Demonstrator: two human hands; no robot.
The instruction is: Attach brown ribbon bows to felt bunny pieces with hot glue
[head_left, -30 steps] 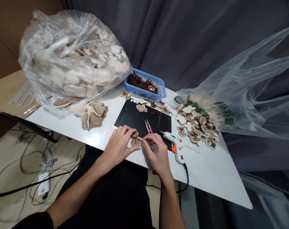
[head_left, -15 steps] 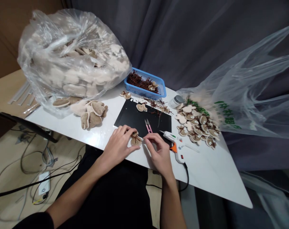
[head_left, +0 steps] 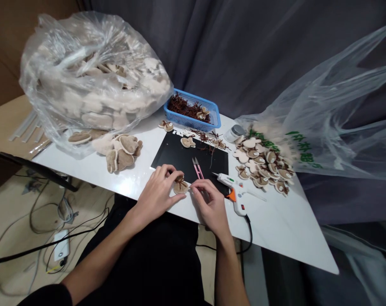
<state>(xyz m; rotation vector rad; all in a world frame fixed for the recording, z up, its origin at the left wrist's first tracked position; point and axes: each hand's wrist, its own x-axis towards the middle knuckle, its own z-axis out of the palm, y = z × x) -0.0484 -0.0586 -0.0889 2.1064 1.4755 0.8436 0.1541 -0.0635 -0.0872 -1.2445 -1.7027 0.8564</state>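
Two bare hands meet over one brown felt piece (head_left: 181,188) with a dark bow (head_left: 181,182) at the table's near edge. The left hand (head_left: 161,187) has it between thumb and forefinger: the thumb lies along its near side, while the curled fingers cover its far left part. The right hand (head_left: 208,195) has thumb and forefinger brought together just at the piece's right rim; whether they pinch something small, I cannot tell.

What matters most is that rim: from the right fingertips the piece lies directly to the left, so close that touching or barely apart is hard to judge. The left hand is the nearer, being on it. Its rounded end faces the person and the right fingers; its narrower end seems to point away, under the left fingers, so the long axis appears to run away and slightly left, though partly hidden.

Just beyond the right fingers lie pink-handled snips (head_left: 198,170), blades pointing away, on a black mat (head_left: 170,155). Right of those fingers rests a glue gun (head_left: 233,187), nozzle turned leftward
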